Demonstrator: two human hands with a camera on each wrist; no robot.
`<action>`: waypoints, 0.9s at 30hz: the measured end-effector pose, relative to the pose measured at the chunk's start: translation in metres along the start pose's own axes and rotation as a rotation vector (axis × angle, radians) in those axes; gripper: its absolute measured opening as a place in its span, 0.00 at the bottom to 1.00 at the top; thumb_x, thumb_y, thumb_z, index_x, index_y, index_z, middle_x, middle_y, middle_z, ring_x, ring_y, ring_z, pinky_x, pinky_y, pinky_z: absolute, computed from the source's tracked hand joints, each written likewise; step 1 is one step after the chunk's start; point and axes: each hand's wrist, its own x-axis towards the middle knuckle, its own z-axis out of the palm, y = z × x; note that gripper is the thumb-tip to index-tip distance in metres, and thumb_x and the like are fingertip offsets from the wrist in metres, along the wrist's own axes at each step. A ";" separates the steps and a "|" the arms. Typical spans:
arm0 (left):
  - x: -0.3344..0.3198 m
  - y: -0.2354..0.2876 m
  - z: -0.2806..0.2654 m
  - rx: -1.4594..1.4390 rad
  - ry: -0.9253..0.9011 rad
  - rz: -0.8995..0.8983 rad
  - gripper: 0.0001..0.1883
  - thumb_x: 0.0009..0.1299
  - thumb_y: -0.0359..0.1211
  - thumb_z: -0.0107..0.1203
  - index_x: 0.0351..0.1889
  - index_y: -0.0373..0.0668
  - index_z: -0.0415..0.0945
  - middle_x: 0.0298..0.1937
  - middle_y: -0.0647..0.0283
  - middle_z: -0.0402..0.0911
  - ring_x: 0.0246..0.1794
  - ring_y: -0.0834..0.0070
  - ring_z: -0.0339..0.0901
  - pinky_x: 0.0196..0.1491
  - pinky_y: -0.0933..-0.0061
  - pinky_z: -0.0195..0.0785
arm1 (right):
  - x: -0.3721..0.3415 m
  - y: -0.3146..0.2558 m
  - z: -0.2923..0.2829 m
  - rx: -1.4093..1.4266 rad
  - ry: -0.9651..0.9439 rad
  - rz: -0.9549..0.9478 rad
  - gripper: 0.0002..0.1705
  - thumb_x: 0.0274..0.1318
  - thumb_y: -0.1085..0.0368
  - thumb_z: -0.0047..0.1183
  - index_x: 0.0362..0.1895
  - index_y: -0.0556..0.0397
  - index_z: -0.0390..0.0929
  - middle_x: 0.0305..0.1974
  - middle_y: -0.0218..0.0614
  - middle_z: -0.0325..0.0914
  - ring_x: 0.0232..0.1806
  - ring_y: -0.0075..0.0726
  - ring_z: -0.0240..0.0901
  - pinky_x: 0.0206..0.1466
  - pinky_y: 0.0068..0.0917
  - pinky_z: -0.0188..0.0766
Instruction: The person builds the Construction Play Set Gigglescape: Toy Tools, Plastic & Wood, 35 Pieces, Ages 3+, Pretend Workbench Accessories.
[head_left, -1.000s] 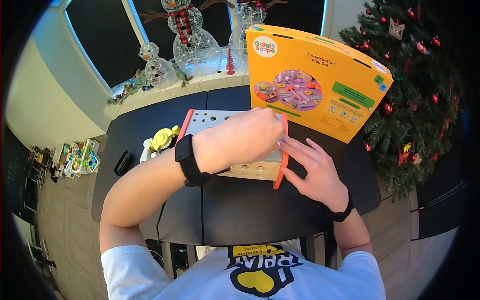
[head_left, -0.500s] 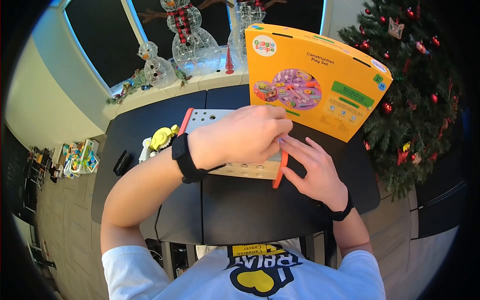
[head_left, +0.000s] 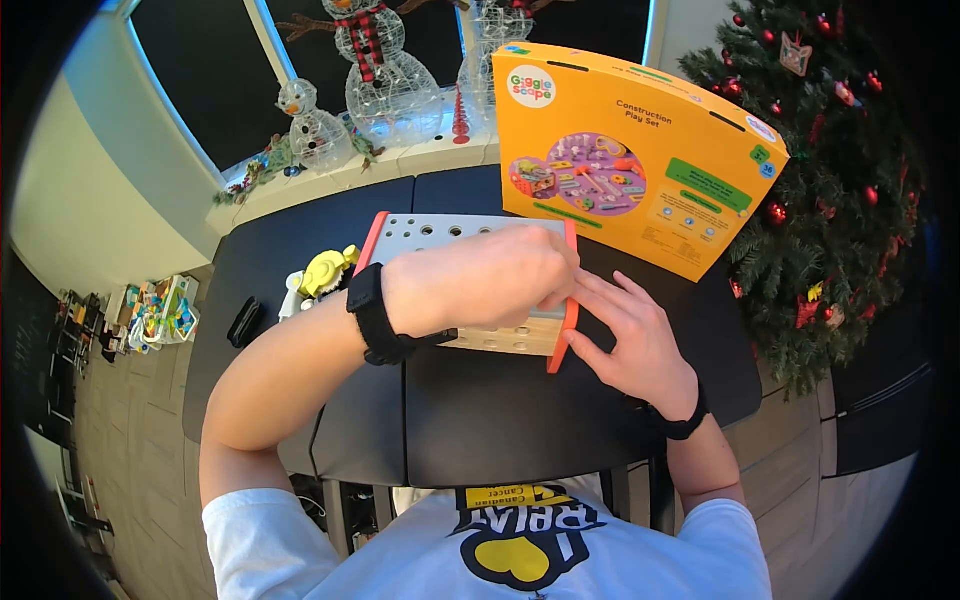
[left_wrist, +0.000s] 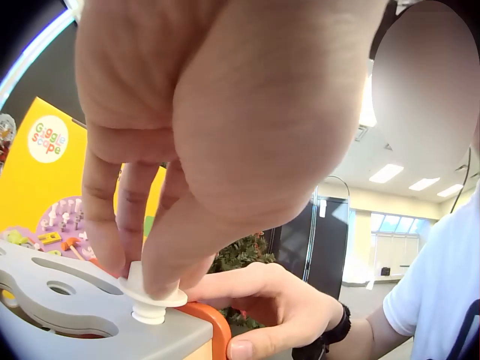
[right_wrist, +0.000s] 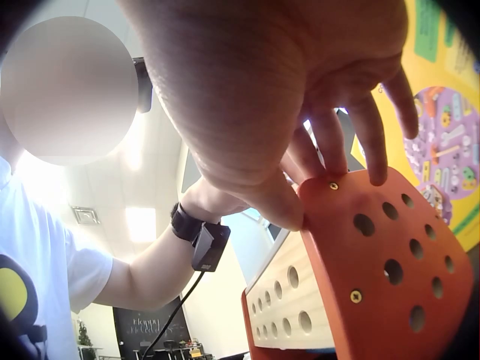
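Note:
A toy workbench point(head_left: 400, 238) with a grey holed top, pale wooden side and orange-red end panels stands on the black table. My left hand point(head_left: 478, 278) reaches across its top and, in the left wrist view, pinches the wide head of a white toy screw point(left_wrist: 150, 297). The ribbed shank stands upright in a hole at the top's corner. My right hand point(head_left: 637, 338) lies against the near end panel point(right_wrist: 390, 255), fingers fairly straight over its top edge, thumb at its side edge. The left hand hides the screw in the head view.
A yellow play set box point(head_left: 640, 160) stands behind the workbench. Left of it lie a yellow-and-white toy point(head_left: 322, 280) and a small black case point(head_left: 245, 325). Wire snowmen point(head_left: 390, 90) line the window sill, and a decorated tree point(head_left: 810, 200) is at right.
The left hand's fingers and knuckles turn over the workbench corner, first one way, then back. The right hand keeps its place on the end panel.

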 end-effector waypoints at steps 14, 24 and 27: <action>0.006 0.010 0.003 0.128 0.022 -0.366 0.09 0.67 0.32 0.63 0.31 0.34 0.80 0.34 0.49 0.84 0.38 0.47 0.83 0.41 0.51 0.76 | 0.001 -0.001 -0.001 0.000 -0.002 -0.009 0.31 0.63 0.57 0.63 0.70 0.46 0.77 0.71 0.40 0.75 0.67 0.49 0.77 0.74 0.57 0.67; 0.001 -0.002 0.006 -0.030 0.053 -0.095 0.10 0.56 0.15 0.58 0.35 0.32 0.82 0.38 0.50 0.85 0.38 0.50 0.83 0.44 0.56 0.78 | 0.001 -0.001 -0.001 0.007 -0.009 0.002 0.30 0.63 0.57 0.63 0.69 0.48 0.78 0.70 0.42 0.76 0.67 0.50 0.77 0.74 0.56 0.67; 0.004 0.002 -0.008 -0.219 -0.004 -0.182 0.10 0.55 0.15 0.57 0.34 0.34 0.81 0.37 0.51 0.85 0.38 0.50 0.83 0.42 0.56 0.77 | 0.001 -0.001 -0.001 0.008 -0.008 0.003 0.31 0.62 0.57 0.64 0.69 0.48 0.78 0.70 0.42 0.76 0.67 0.50 0.77 0.74 0.56 0.67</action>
